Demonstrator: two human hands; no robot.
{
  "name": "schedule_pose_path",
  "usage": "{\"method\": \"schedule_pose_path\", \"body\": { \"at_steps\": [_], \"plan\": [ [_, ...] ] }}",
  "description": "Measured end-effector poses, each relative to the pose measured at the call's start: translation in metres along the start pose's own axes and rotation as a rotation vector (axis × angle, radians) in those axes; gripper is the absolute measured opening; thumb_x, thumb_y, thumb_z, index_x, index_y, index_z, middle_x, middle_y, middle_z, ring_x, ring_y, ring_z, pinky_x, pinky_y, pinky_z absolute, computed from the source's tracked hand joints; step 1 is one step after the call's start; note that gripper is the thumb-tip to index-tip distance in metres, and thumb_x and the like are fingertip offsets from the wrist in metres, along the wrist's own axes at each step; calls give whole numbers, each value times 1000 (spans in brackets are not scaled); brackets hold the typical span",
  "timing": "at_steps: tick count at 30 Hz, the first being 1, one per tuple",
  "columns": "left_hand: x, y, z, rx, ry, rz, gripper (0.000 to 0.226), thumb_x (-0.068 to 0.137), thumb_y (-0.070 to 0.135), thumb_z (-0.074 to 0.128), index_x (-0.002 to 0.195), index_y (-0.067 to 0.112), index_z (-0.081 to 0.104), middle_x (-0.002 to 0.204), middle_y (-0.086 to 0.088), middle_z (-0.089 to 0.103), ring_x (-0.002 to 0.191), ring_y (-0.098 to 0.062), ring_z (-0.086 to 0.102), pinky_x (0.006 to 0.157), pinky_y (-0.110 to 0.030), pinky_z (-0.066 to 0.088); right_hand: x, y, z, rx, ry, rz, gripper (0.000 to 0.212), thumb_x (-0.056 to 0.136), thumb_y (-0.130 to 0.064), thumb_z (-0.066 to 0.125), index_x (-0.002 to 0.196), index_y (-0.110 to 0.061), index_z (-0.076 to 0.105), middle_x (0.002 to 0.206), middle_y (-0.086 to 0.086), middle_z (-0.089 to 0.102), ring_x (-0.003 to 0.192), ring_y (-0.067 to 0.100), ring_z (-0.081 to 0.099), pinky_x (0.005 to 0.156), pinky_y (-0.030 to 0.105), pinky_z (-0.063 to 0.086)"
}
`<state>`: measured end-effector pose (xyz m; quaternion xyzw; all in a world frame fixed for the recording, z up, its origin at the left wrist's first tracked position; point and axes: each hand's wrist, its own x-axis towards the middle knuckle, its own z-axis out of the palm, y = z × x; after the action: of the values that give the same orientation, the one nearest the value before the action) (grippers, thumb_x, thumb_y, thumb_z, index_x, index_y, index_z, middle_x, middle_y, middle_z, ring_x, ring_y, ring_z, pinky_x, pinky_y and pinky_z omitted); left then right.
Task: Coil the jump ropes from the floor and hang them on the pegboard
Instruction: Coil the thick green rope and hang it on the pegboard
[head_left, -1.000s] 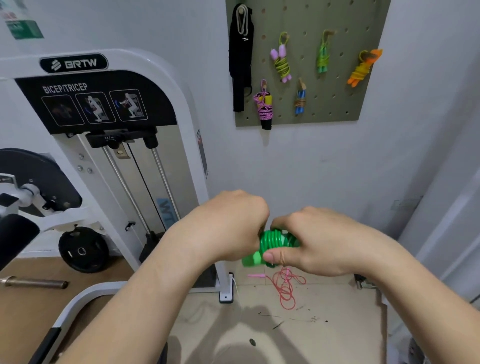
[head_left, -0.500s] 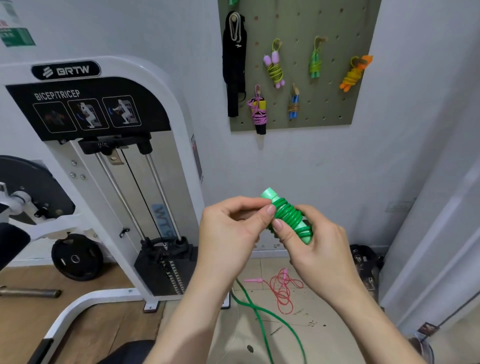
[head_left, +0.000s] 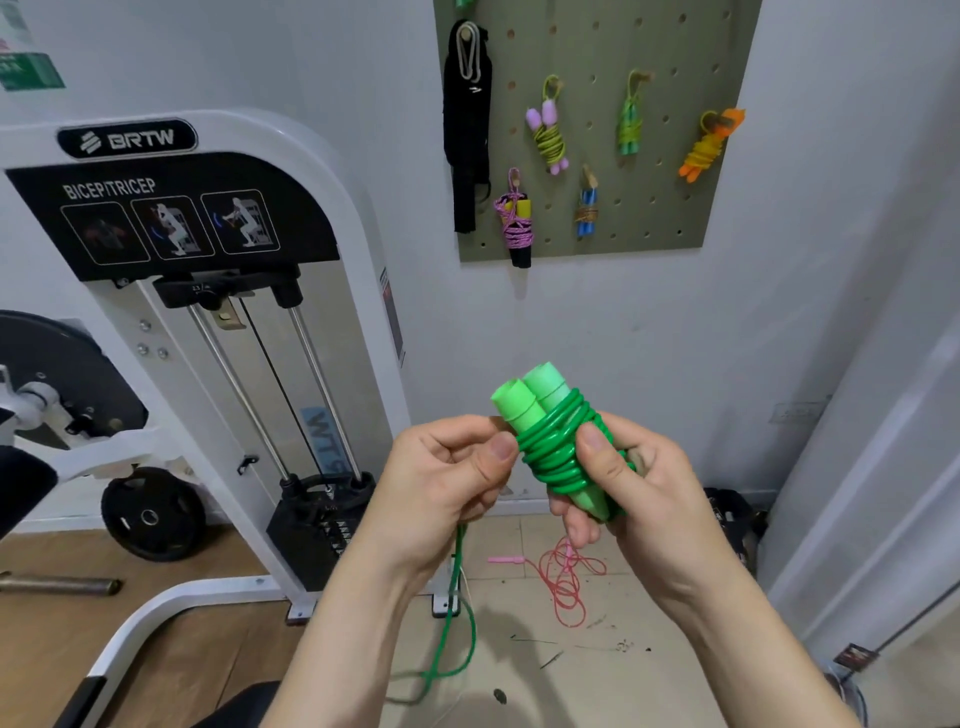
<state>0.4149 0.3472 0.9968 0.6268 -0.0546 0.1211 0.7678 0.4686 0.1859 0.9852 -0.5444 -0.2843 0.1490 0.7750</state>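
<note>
- The weight machine (head_left: 322, 171) fills the left side, with a black weight plate (head_left: 150, 514) low beside it.
- The pegboard (head_left: 670, 218) hangs on the wall at the upper right. It carries a black strap (head_left: 467, 130) and five coiled ropes: a yellow one with pink handles (head_left: 548, 132), a green one (head_left: 629, 124), an orange one (head_left: 709, 145), a pink one with a black handle (head_left: 515, 223) and a small blue one (head_left: 587, 208).
- Both forearms reach up from the bottom edge and meet in the middle of the view, well below the pegboard.
- The right hand (head_left: 628, 488) grips the green jump rope (head_left: 550, 452). Its thumb lies flat across the front of the coils and its fingers curl round the back and under the lower end.
- The left hand (head_left: 441, 478) is curled, palm toward the camera. Its thumb is pressed against the forefinger, pinching the cord at the left edge of the bundle.
- The green jump rope is held between the hands in mid-air. Its two handles (head_left: 524, 405) lie side by side, tilted up and to the left, with the cord wound round their middle.
- A loose tail of green cord (head_left: 457, 623) drops from under the left hand and loops on the floor (head_left: 623, 691).
- A red jump rope (head_left: 566, 577) lies tangled on the floor beneath the hands.
</note>
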Motion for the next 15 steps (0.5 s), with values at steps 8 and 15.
{"method": "schedule_pose_path", "body": {
  "at_steps": [8,15],
  "plan": [
    [5,14,-32,-45,-707,-274,32,80,-12,59,92,17,52,70,8,58,50,-3,51,43,-14,34,21,-21,-18,-35,-710,226,55,83,-48,69,100,4,61,63,23,58,37,11,47,39,17,35],
    [29,40,-31,556,-728,-601,22,82,-2,58,91,11,44,69,-12,59,48,-12,40,45,-19,31,40,-51,-5,-663,-928,402,33,87,-32,70,102,-3,66,68,8,63,50,16,52,41,18,40]
  ]
}}
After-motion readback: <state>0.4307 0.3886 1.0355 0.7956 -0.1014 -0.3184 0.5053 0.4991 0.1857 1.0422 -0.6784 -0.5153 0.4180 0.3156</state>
